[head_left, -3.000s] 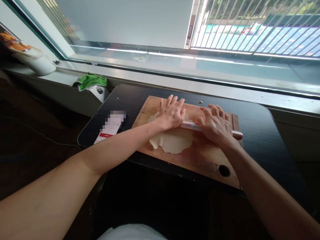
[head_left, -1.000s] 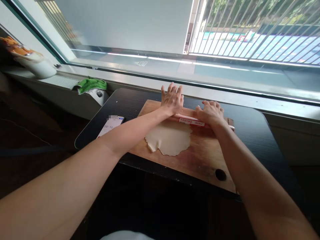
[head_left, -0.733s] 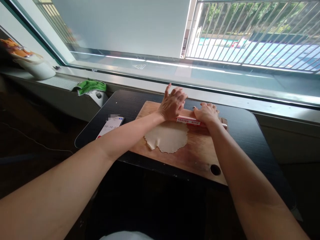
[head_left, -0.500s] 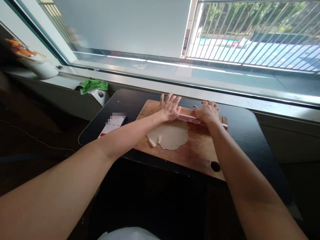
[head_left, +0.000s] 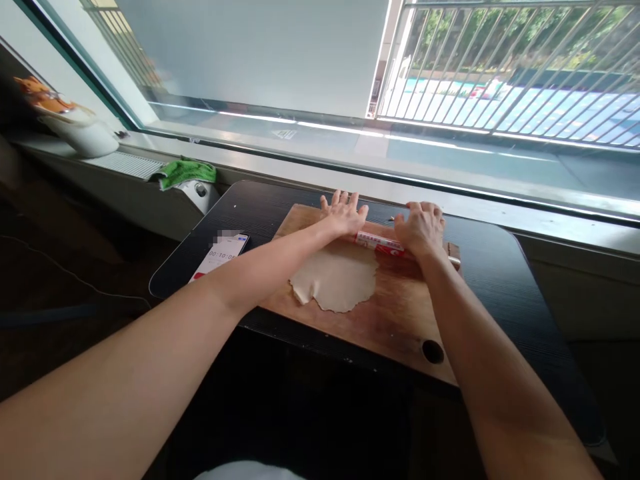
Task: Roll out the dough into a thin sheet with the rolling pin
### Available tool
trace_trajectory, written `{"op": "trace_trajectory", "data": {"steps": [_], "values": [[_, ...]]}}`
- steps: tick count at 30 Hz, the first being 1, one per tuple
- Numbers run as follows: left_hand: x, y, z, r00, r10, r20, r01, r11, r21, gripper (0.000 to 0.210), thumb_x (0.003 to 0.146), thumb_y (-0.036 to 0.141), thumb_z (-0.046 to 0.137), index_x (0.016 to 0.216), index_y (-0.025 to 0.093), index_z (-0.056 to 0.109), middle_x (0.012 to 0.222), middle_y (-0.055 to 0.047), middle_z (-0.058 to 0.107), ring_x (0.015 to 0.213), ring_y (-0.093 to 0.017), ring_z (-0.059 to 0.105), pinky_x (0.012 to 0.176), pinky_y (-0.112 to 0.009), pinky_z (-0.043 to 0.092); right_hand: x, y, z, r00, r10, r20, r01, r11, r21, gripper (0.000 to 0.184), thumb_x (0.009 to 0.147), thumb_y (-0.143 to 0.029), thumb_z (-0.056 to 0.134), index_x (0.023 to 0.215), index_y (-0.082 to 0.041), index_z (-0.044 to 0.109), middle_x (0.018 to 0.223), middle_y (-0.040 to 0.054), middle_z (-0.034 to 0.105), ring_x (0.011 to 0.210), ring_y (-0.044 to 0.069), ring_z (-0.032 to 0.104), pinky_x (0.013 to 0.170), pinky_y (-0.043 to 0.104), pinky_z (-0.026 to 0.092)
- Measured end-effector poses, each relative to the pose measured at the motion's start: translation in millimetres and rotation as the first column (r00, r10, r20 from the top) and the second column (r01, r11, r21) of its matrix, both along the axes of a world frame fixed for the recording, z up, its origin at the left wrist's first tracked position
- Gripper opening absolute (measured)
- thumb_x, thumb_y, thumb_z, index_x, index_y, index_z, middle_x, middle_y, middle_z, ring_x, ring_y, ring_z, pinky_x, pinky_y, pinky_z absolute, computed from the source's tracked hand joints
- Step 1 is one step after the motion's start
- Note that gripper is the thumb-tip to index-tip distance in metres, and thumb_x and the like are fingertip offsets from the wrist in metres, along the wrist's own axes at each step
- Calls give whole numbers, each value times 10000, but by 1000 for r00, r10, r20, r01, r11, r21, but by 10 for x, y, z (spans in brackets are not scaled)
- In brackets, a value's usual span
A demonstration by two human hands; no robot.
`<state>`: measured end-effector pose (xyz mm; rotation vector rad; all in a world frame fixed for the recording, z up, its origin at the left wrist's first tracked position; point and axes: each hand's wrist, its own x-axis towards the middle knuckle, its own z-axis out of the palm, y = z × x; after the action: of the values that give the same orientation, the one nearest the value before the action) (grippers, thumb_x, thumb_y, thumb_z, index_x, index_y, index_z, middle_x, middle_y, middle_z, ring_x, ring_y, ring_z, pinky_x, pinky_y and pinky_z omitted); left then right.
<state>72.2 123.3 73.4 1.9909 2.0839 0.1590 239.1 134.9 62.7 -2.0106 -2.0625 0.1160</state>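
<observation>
A rolling pin (head_left: 379,244) with a red and white printed label lies across the far part of a wooden board (head_left: 400,313). My left hand (head_left: 345,215) rests palm down on its left part, fingers spread and stretched forward. On the right part lies my right hand (head_left: 421,227), palm down, with its fingers apart and slightly bent over the far side. Below the pin, a flat sheet of pale dough (head_left: 337,280) is spread on the board. Its near edge is ragged, with a small notch and fold at the left. My left forearm covers part of the dough.
The board sits on a black table (head_left: 505,293) and has a dark round hole near its right front corner. A phone (head_left: 223,255) showing a timer lies at the left. Beyond are a green cloth (head_left: 186,172), a white pot (head_left: 87,137) and the window sill (head_left: 480,193).
The pin has turned, so its label shows more red. Both hands remain on it, and the left hand's fingers reach flatter and more forward. The whole view has shifted slightly.
</observation>
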Motion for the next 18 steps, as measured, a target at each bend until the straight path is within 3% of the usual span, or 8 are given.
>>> {"op": "trace_trajectory", "data": {"steps": [4,6,12,15,18], "values": [[-65,-375,-78,994,-104,-43,105,994,25,648,1033,493,240,1607,200,310,1679,-71,319,1568,-289,208,1272,-583,127,62,-448,-109,983,180,32,-182,982,58,494,995,-399,351,1375,-193,590,1455,153,557,1453,344,333,1140,543,319],[-70,-394,-82,991,-122,-60,126,990,68,625,1034,471,261,1601,217,326,1676,-59,326,1568,-283,207,1275,-577,122,83,-487,-140,973,223,53,-227,971,74,496,996,-421,349,1376,-213,590,1462,139,559,1471,348,308,1155,561,294],[-5,151,-23,999,-41,-21,42,999,26,642,1026,456,242,1618,208,277,1693,-60,283,1586,-268,146,1275,-582,117,31,133,-32,1000,1,16,0,995,-100,553,982,-422,386,1418,-125,548,1465,221,533,1395,375,410,1108,559,355],[-28,29,-26,997,-71,-24,71,997,-20,655,1019,472,229,1610,196,295,1683,-76,307,1580,-281,172,1267,-595,135,29,-18,19,999,16,28,-13,994,-105,556,1000,-434,346,1435,-147,539,1482,201,530,1409,351,403,1110,532,371],[-63,-265,-54,989,-144,-42,144,990,-4,660,1014,492,233,1598,199,330,1670,-68,338,1566,-292,215,1268,-590,138,58,-380,-4,988,142,59,-136,986,-99,544,1013,-461,291,1413,-222,572,1472,138,563,1435,326,379,1136,535,355]]}}
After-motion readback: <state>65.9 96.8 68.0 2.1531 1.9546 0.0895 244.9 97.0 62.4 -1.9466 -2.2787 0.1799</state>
